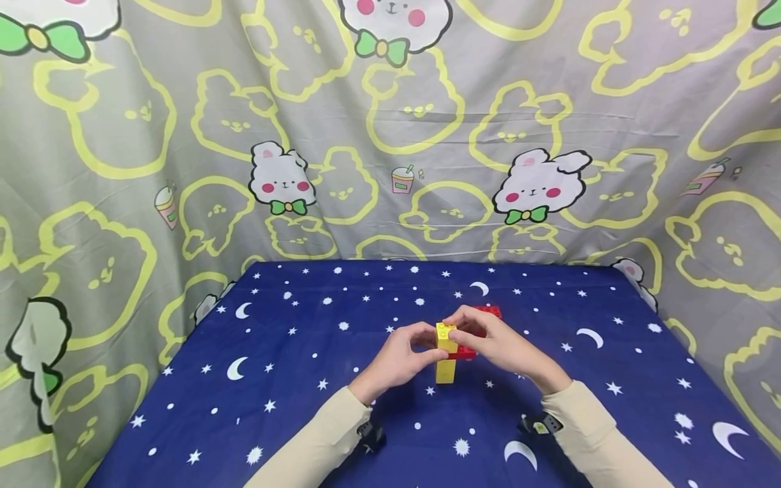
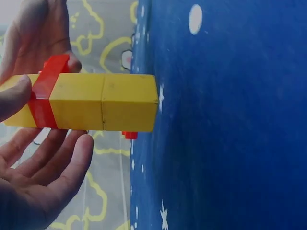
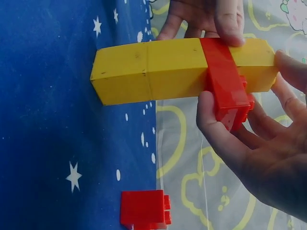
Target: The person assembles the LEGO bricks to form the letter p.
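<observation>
Between my hands stands a stack of toy bricks: two yellow bricks (image 3: 148, 69) at the bottom, a long red brick (image 3: 225, 79) across them, and a yellow brick (image 1: 447, 337) on top. My left hand (image 1: 405, 351) holds the stack from the left, its thumb near the joint of the red and top yellow bricks. From the right, my right hand (image 1: 491, 339) grips it, thumb (image 3: 208, 112) under the overhanging end of the red brick and a fingertip at the top yellow brick. The stack's lower end is uncovered, close over the cloth.
Another red brick (image 1: 490, 311) sits on the table behind my right hand, partly hidden by it in the head view. A dark blue cloth (image 1: 293, 379) with stars and moons covers the table. Patterned grey curtains (image 1: 342, 122) hang at the back and sides.
</observation>
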The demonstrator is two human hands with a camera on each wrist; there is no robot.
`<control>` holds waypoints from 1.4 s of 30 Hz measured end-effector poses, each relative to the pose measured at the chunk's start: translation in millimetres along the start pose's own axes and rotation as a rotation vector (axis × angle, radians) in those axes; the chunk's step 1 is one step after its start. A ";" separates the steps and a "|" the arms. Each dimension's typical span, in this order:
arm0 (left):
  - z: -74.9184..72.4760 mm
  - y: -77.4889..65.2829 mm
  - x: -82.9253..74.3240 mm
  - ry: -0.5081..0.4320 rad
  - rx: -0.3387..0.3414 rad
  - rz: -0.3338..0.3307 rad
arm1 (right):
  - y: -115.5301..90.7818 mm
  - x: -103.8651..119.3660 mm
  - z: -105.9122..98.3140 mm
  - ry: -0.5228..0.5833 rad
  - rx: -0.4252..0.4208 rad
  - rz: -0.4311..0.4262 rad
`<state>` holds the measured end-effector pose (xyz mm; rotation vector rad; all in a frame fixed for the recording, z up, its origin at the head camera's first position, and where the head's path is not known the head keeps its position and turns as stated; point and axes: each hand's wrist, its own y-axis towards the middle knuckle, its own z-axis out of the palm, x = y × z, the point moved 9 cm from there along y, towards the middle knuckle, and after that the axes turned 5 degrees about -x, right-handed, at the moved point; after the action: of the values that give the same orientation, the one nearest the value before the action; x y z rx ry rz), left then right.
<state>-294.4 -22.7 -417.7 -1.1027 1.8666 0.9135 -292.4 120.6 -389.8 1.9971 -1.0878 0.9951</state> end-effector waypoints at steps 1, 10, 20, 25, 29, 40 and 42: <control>0.0 -0.1 0.4 -0.009 0.004 -0.008 | 0.1 0.1 -0.4 0.004 0.001 -0.004; 2.3 0.8 2.3 -0.045 0.020 -0.036 | -0.4 2.6 -2.9 -0.004 0.008 -0.027; 3.0 2.2 0.7 -0.001 0.029 -0.017 | 0.1 -0.6 -2.2 0.017 0.040 -0.012; 2.3 0.2 -2.3 0.034 0.032 0.000 | -0.4 -0.2 -2.9 -0.009 0.075 -0.003; -1.1 -0.5 -5.0 0.044 0.021 0.027 | 2.2 -2.5 -8.4 -0.030 0.053 0.015; -17.7 3.8 -5.8 0.041 -0.028 0.007 | 7.3 -15.2 -38.1 0.056 -0.069 0.097; -18.8 3.6 -5.3 0.048 -0.029 -0.004 | 8.5 -19.0 -42.1 0.065 -0.084 0.105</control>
<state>-300.7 -35.6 -403.9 -1.1545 1.8943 0.9218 -319.9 158.2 -383.2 1.8446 -1.1897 1.0431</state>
